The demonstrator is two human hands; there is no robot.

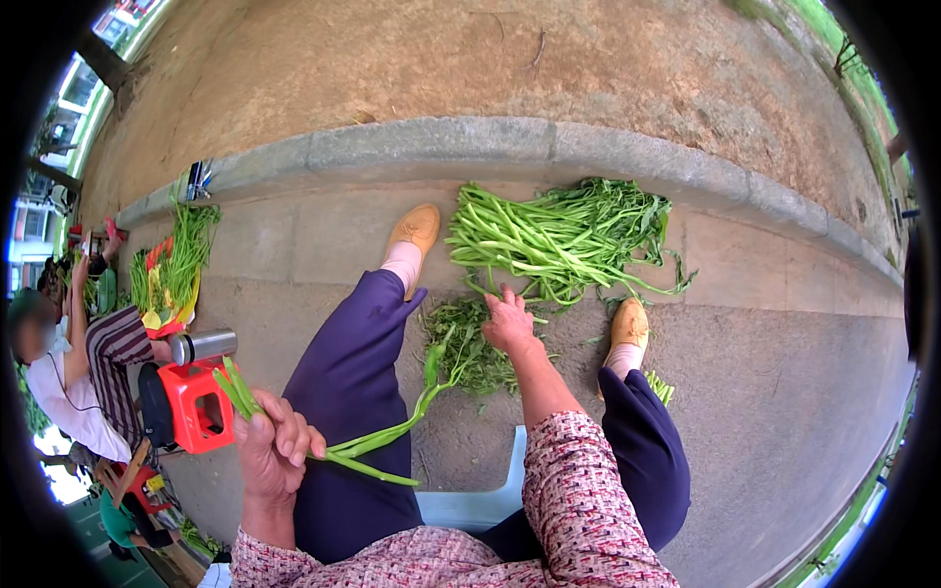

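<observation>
Left fingers [288, 431] clasp slender, smooth stems [365, 444] above gritty pavement [765, 392].

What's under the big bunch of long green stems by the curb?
Pavement shows around the green stems. What's directly under their middle can't be seen, because they cover it.

head-worn fisheye view, facing downward, close
</observation>
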